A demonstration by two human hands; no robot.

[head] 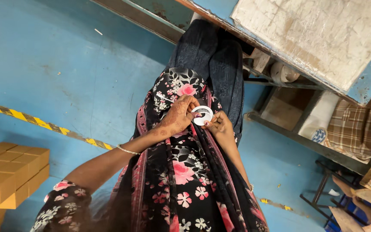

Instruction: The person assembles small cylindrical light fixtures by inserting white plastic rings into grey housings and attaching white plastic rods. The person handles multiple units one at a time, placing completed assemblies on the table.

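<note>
A small round white disc with a dark centre [202, 114] is held between both hands over my lap. My left hand [177, 117], patterned with henna, pinches the disc's left edge with its fingertips. My right hand [220, 126] grips the disc from the lower right. A thin bracelet sits on my left wrist. Below the hands hang a black floral dress and a striped scarf [181, 172].
A stack of small brown cardboard boxes [9, 172] sits at the left on the blue floor [65, 64]. A worn blue-edged table [323, 38] stands at the upper right, with a shelf, a checked cloth [357, 129] and a tape roll [282, 73] under it. Yellow-black tape [44, 124] crosses the floor.
</note>
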